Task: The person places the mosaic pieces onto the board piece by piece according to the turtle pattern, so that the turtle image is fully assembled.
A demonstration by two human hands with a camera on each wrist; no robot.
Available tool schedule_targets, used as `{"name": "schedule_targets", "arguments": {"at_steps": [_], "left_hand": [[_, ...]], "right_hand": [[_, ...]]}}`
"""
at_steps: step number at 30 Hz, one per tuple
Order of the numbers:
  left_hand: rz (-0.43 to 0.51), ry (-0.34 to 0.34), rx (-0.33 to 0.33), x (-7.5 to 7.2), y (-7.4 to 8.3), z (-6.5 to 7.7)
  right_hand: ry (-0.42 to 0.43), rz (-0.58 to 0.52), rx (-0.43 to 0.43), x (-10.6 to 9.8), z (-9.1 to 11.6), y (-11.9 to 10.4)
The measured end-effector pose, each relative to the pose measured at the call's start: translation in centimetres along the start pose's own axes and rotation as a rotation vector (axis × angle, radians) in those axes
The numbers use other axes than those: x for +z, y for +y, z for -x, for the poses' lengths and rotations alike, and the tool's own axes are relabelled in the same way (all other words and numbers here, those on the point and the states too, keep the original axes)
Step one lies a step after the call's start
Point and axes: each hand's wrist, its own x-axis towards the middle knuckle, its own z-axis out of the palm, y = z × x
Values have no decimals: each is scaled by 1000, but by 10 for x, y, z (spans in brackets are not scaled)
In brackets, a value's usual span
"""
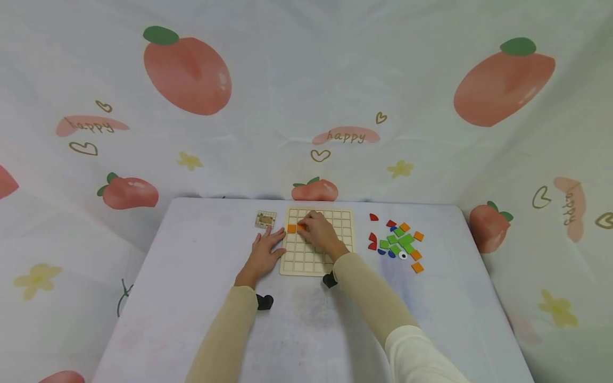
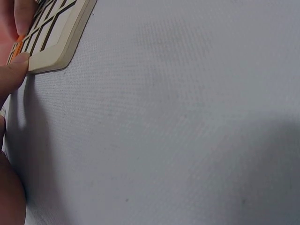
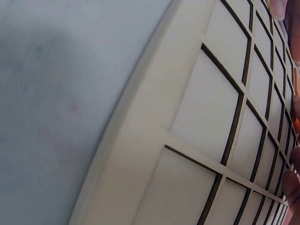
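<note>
A pale wooden board [image 1: 349, 239] with a grid of square recesses lies at the back middle of the table. One orange square tile [image 1: 291, 229] sits in a cell by its left edge. Just right of that, my right hand [image 1: 320, 232] pinches a second orange tile [image 1: 300, 227] low over the grid, its fingertips covering part of it. My left hand [image 1: 262, 254] has its fingers spread beside the board's left side. In the left wrist view the left thumb [image 2: 15, 72] touches the board's rim [image 2: 56, 58] near a corner.
A small picture card [image 1: 265, 219] lies left of the board, near the left fingertips. To the right are loose pieces: green squares [image 1: 406, 240], orange squares [image 1: 417, 267], red quarter-rounds [image 1: 373, 217], blue half-rounds [image 1: 391, 254] and a white eye disc [image 1: 403, 255]. A patterned cloth [image 1: 268, 106] hangs behind.
</note>
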Motion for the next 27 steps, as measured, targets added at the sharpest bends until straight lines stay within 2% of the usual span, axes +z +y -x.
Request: {"name": "schedule_targets", "arguments": {"at_steps": [8, 13, 17, 23, 27], "left_hand": [[3, -9, -4, 1, -1, -1], [-15, 12, 7, 4, -3, -1], [-17, 26, 18, 5, -4, -1], [-14, 4, 3, 4, -5, -2], [-9, -4, -1, 4, -6, -3]], "right_hand": [[-36, -38, 28, -4, 2, -2], [-67, -41, 37, -11, 5, -5], [-46, 21, 26, -15, 7, -5], [-13, 172, 49, -14, 11, -3], [-41, 222, 86, -12, 15, -1]]}}
